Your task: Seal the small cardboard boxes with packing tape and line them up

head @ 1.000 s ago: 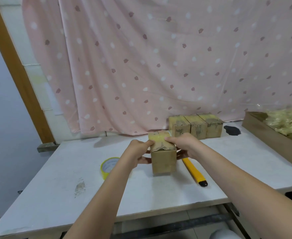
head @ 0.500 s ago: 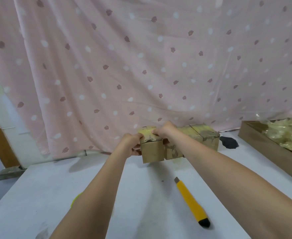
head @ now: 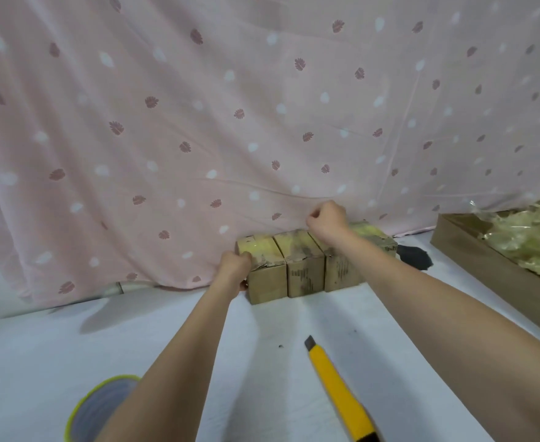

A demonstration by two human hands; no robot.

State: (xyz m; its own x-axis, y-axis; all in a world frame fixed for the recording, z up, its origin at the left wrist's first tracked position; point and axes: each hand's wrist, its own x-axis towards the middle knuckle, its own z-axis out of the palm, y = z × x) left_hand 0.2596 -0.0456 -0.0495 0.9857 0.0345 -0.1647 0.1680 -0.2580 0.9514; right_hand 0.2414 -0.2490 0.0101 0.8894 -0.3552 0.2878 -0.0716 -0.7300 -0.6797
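Cardboard boxes stood in a touching row at the far edge of the worktop (head: 71, 346), all taped on top. The left hand (head: 233, 266) curled its grip against the leftmost box (head: 267, 275); the right hand (head: 326, 220) hovered above, curled round nothing. Judging by this, lining-up looked nearly finished, with tape roll (head: 99, 409) and cutter (head: 339, 390) lying near.
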